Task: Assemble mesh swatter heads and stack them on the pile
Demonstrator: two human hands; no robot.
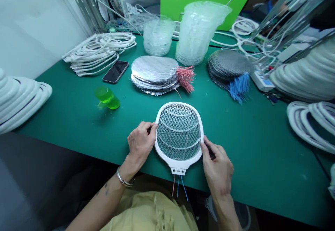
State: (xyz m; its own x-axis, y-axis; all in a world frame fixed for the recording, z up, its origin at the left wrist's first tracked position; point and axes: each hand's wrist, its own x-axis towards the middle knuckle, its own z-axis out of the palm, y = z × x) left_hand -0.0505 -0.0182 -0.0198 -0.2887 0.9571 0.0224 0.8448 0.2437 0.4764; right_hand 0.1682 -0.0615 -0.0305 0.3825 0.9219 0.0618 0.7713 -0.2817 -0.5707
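Note:
A white mosquito swatter head with a metal mesh inside its frame lies at the table's front edge. Its neck points toward me, and one red and two blue wires hang from it past the edge. My left hand pinches the frame's left rim between thumb and fingers; a metal bracelet is on that wrist. On the opposite rim, my right hand grips the frame the same way. Just beyond the frame sits a stack of silver mesh sheets with red wires.
Dark mesh sheets with blue wires lie at the right. Behind stand stacks of clear plastic pieces. A phone and a green cylinder are at the left. White frames are piled on both sides of the green table.

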